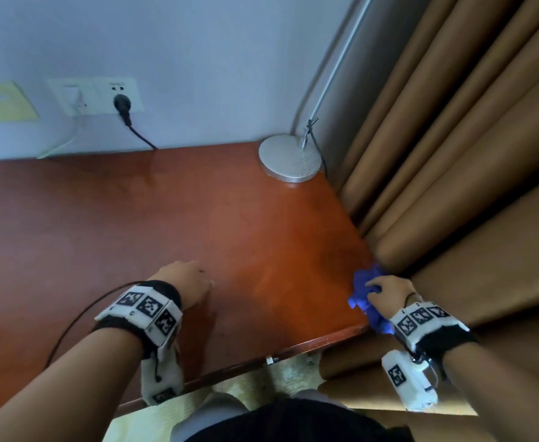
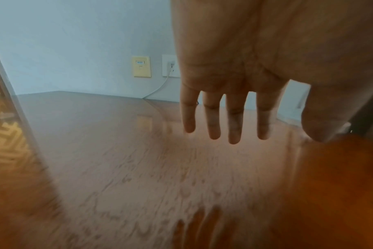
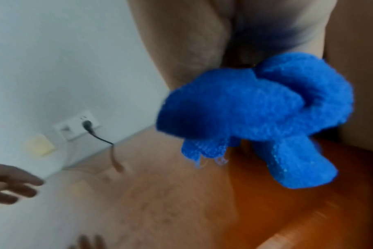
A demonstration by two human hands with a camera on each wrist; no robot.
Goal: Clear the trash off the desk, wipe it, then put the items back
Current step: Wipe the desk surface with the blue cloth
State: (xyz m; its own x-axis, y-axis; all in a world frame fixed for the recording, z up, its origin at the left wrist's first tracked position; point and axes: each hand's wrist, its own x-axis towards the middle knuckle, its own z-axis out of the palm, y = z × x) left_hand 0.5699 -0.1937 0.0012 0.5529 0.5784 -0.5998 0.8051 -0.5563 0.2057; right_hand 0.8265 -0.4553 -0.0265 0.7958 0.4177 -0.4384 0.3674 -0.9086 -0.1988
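Mid-wipe: the right hand (image 1: 389, 293) clutches a blue cloth (image 1: 362, 290) at the desk's (image 1: 166, 224) lower-right edge, left hand (image 1: 187, 282) spread empty (items not yet returned).

No readable text anywhere. Wristbands (image 1: 148, 309) carry black-and-white square marker patterns only, no letters or numbers. Small label on the yellow wall plate (image 2: 141, 66) is too blurred to read.

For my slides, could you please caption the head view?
Right hand grips a blue cloth at the desk's right edge; left hand open above it.
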